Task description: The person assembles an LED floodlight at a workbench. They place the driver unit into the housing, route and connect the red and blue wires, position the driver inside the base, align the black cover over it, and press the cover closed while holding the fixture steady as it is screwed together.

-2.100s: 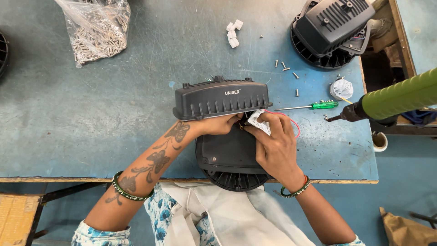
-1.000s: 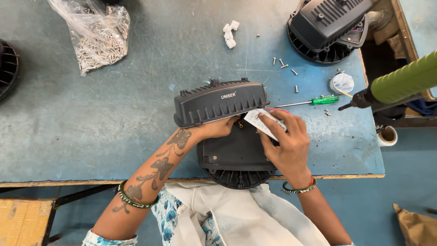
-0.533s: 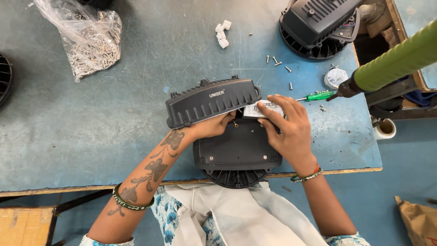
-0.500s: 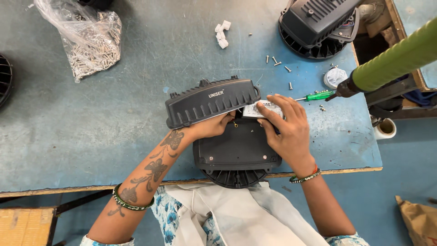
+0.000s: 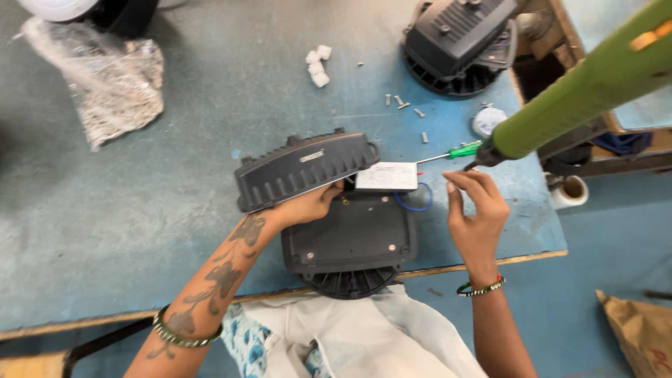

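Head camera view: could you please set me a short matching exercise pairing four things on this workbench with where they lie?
Things:
1. screwdriver
2. plastic bag
3. white box
4. loose screws

Places:
A. far left of the bench
B. on the dark housing, between the two hands
C. in front of the far black lamp body
D. just beyond the right hand, under the green tool

Pairs: 1-D, 2-A, 3-B, 4-C
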`<state>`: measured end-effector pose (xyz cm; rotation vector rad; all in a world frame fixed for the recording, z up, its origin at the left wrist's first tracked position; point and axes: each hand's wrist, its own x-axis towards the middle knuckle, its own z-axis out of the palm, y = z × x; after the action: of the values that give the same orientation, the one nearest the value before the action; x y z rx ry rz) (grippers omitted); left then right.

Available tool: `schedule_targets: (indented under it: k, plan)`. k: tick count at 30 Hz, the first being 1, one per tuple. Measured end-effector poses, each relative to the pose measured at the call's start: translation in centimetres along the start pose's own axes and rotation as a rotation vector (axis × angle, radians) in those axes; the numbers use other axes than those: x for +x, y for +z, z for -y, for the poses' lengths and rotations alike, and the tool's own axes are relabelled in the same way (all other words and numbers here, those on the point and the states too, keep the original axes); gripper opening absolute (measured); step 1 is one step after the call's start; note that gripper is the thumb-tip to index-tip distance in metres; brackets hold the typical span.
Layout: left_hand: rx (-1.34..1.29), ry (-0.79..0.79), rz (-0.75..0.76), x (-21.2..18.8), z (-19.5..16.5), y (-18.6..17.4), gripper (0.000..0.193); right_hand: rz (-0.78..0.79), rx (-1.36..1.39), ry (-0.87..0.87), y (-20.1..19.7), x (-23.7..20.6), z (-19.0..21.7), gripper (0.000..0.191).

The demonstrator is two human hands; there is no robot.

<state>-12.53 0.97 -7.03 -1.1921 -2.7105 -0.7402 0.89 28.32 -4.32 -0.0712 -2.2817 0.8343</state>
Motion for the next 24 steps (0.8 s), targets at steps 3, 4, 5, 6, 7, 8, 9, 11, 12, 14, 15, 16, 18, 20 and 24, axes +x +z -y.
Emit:
schedule_targets:
  k: [3, 4, 5, 6, 7, 8, 9, 11, 12, 14, 15, 16, 18, 20, 24]
  plan:
    - [-0.037, 0.063, -0.070, 0.1, -0.2, -0.3, 0.024, -0.041, -0.101, 0.139, -1.3, 0.2, -3.9, 0.017]
    - [-0.048, 0.084, -0.081, 0.2, -0.3, -0.3, 0.022, -0.047, -0.134, 0.183, -1.8, 0.3, -5.1, 0.016]
    - [-0.043, 0.028, -0.002, 0.2, -0.4, -0.4, 0.018, -0.037, -0.165, 0.205, -2.1, 0.5, -6.2, 0.014]
    - [-0.036, -0.030, 0.079, 0.2, -0.5, -0.6, 0.014, -0.024, -0.193, 0.228, -2.4, 0.5, -7.2, 0.013]
    - [-0.025, -0.091, 0.161, 0.3, -0.6, -0.7, 0.010, -0.009, -0.217, 0.250, -2.5, 0.6, -8.2, 0.011]
    - [-0.038, -0.096, 0.163, 0.4, -0.7, -0.8, 0.010, -0.009, -0.232, 0.255, -2.6, 0.6, -9.0, 0.012]
    - [-0.050, -0.102, 0.167, 0.4, -0.8, -0.9, 0.010, -0.007, -0.245, 0.262, -2.4, 0.7, -9.6, 0.013]
    - [-0.061, -0.092, 0.159, 0.6, -1.0, -1.0, 0.010, -0.012, -0.269, 0.247, -2.5, 1.0, -10.9, 0.013]
    - [-0.061, -0.079, 0.146, 0.7, -1.1, -1.0, 0.011, -0.015, -0.279, 0.225, -2.4, 1.3, -11.4, 0.013]
    - [-0.053, -0.085, 0.160, 0.9, -1.3, -1.0, 0.010, 0.018, -0.322, 0.262, -2.2, 1.8, -12.1, 0.011]
    - [-0.046, -0.105, 0.186, 1.0, -1.4, -1.0, 0.010, 0.055, -0.354, 0.322, -2.1, 2.0, -12.3, 0.015]
    - [-0.038, -0.126, 0.212, 1.0, -1.4, -1.0, 0.009, 0.093, -0.386, 0.381, -2.0, 2.2, -12.3, 0.022]
    - [-0.014, -0.114, 0.209, 1.0, -1.5, -1.1, 0.008, 0.044, -0.280, 0.209, -1.8, 2.2, -12.3, 0.016]
    - [-0.014, -0.122, 0.233, 0.9, -1.6, -1.4, 0.008, 0.016, -0.262, 0.107, -1.3, 2.3, -12.0, 0.015]
    - [-0.039, -0.096, 0.194, 0.5, -1.5, -1.7, 0.010, 0.048, -0.324, 0.095, -0.5, 2.5, -11.7, 0.012]
